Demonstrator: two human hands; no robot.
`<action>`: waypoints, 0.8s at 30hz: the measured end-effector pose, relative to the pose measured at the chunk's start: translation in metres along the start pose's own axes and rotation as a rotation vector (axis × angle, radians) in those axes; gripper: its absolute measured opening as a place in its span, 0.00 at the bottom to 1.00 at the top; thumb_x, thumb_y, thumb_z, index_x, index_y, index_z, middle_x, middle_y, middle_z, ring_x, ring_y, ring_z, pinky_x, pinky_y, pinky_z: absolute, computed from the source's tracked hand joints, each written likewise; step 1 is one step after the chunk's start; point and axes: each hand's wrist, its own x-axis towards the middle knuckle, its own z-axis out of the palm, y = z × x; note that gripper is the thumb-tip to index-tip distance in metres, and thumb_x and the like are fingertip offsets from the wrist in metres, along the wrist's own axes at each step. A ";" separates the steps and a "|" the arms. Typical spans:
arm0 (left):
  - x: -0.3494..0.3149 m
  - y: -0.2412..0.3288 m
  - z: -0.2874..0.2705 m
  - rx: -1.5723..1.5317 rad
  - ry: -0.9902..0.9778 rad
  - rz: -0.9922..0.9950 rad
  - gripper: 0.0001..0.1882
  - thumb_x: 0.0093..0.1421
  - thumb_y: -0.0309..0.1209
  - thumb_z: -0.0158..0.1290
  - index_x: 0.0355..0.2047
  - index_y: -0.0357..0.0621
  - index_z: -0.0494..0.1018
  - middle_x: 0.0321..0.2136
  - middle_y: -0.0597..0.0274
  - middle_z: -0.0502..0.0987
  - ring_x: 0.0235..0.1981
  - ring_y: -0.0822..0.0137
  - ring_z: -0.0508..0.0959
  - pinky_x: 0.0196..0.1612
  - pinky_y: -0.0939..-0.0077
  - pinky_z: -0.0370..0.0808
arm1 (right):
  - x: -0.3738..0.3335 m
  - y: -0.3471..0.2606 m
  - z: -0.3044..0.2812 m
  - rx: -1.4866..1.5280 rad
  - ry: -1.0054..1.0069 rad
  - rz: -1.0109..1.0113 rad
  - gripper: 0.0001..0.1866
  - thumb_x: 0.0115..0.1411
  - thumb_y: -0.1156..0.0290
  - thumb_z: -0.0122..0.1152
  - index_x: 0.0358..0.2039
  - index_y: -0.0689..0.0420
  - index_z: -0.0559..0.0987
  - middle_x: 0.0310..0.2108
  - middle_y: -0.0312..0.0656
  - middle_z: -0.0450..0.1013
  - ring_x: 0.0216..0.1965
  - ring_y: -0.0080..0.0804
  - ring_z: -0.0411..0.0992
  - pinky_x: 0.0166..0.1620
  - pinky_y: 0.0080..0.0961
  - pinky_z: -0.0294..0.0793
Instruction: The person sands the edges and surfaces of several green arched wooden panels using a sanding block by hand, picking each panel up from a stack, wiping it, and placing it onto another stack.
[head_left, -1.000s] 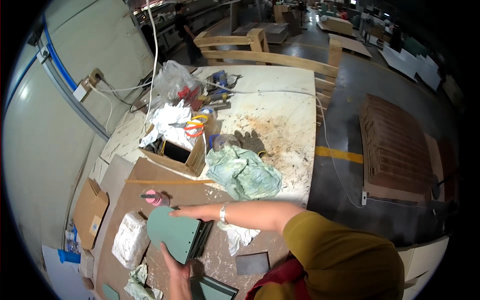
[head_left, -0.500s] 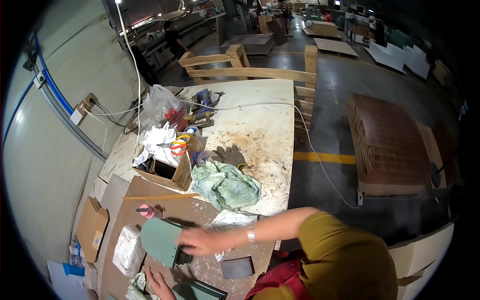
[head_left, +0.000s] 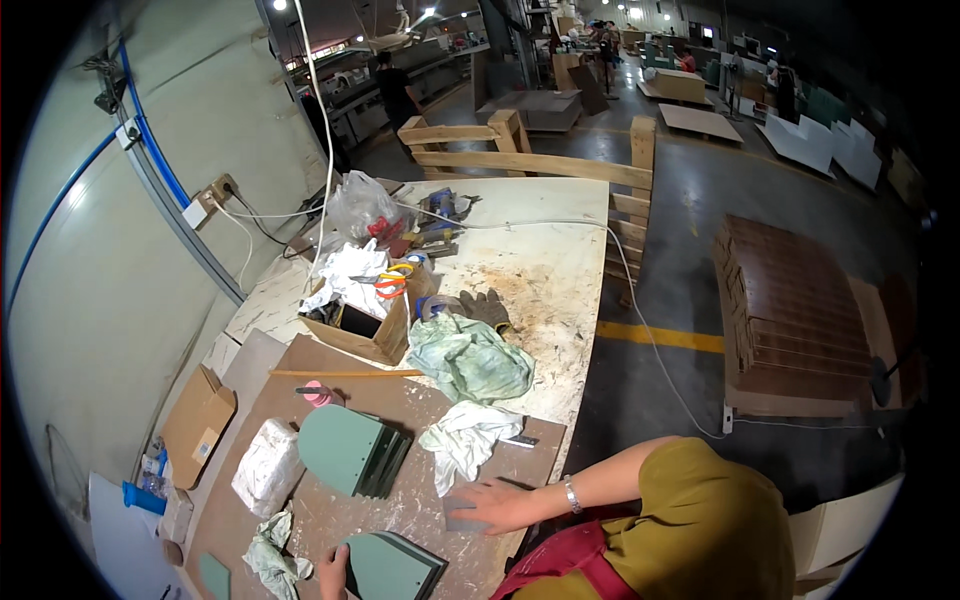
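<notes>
My right hand (head_left: 497, 506) lies over a flat, dark grey rectangular block (head_left: 462, 517) on the brown board, its fingers closed about the block's top. At the lower edge, my left hand (head_left: 333, 574) grips the left side of a green round-ended panel (head_left: 392, 568), which lies in a small stack. Part of this hand is cut off by the picture's edge. Farther off stands another stack of green panels (head_left: 342, 448) with rounded ends. A white crumpled cloth (head_left: 462, 440) is just beyond my right hand, with a small dark-and-silver tool (head_left: 520, 441) beside it.
A white wrapped bundle (head_left: 268, 468), a stained rag (head_left: 275, 558) and a pink bottle (head_left: 320, 394) lie leftward. Beyond are a green-stained cloth (head_left: 470, 357), a cardboard box (head_left: 385, 346) of odds and ends, and a glove (head_left: 487, 308). A white cable (head_left: 655, 345) hangs past the table's right side.
My right hand has left the farther green stack and come back toward me onto the grey block. My left hand now grips the near green panel. The view has shifted.
</notes>
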 end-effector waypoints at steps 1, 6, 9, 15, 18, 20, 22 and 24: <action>-0.001 0.008 -0.005 -0.050 -0.056 -0.021 0.34 0.65 0.55 0.49 0.59 0.38 0.70 0.51 0.42 0.76 0.53 0.47 0.75 0.57 0.62 0.69 | -0.002 0.000 0.004 0.025 0.014 0.031 0.40 0.51 0.59 0.68 0.63 0.50 0.63 0.64 0.55 0.54 0.65 0.54 0.54 0.59 0.50 0.60; -0.024 0.045 0.015 -0.323 0.115 0.011 0.26 0.64 0.46 0.54 0.45 0.28 0.77 0.35 0.49 0.82 0.36 0.61 0.79 0.41 0.66 0.74 | 0.002 -0.035 -0.008 1.048 -0.043 0.464 0.35 0.63 0.54 0.59 0.66 0.53 0.60 0.42 0.44 0.72 0.33 0.26 0.72 0.30 0.22 0.71; -0.021 0.032 0.022 -0.323 0.096 0.072 0.29 0.63 0.47 0.54 0.47 0.27 0.76 0.38 0.46 0.81 0.39 0.61 0.79 0.44 0.67 0.74 | 0.006 -0.063 0.016 1.338 0.014 0.451 0.33 0.65 0.55 0.57 0.65 0.56 0.61 0.38 0.37 0.71 0.26 0.18 0.67 0.23 0.20 0.66; -0.063 0.052 0.025 0.014 0.299 0.094 0.30 0.63 0.45 0.54 0.57 0.32 0.70 0.55 0.36 0.71 0.57 0.41 0.72 0.60 0.55 0.68 | 0.026 -0.047 0.079 1.224 -0.053 0.222 0.37 0.63 0.55 0.60 0.66 0.57 0.60 0.43 0.36 0.70 0.30 0.19 0.68 0.28 0.21 0.70; -0.075 0.077 0.045 0.231 0.596 0.305 0.27 0.63 0.41 0.54 0.60 0.42 0.68 0.60 0.40 0.67 0.60 0.41 0.66 0.62 0.51 0.64 | 0.009 -0.024 0.035 1.084 0.146 0.453 0.34 0.63 0.60 0.60 0.67 0.57 0.61 0.55 0.41 0.68 0.41 0.27 0.71 0.38 0.27 0.75; -0.083 0.099 0.061 0.381 0.581 0.275 0.29 0.64 0.47 0.51 0.62 0.50 0.66 0.64 0.45 0.63 0.64 0.40 0.62 0.63 0.51 0.63 | -0.009 -0.020 -0.003 0.739 0.270 0.334 0.36 0.60 0.57 0.64 0.66 0.53 0.63 0.57 0.50 0.66 0.50 0.39 0.70 0.48 0.37 0.74; -0.086 0.094 0.072 0.378 0.489 0.177 0.30 0.64 0.49 0.50 0.63 0.52 0.65 0.63 0.45 0.64 0.61 0.41 0.65 0.60 0.51 0.66 | -0.009 -0.038 -0.008 0.515 0.251 0.120 0.36 0.59 0.57 0.65 0.65 0.52 0.65 0.60 0.56 0.62 0.59 0.50 0.65 0.58 0.44 0.68; -0.099 0.094 0.067 0.297 0.479 0.122 0.30 0.64 0.49 0.50 0.63 0.52 0.65 0.61 0.45 0.65 0.59 0.42 0.67 0.58 0.51 0.68 | -0.011 -0.067 -0.016 0.378 0.106 -0.024 0.35 0.58 0.58 0.65 0.65 0.50 0.67 0.61 0.59 0.61 0.62 0.57 0.61 0.63 0.47 0.61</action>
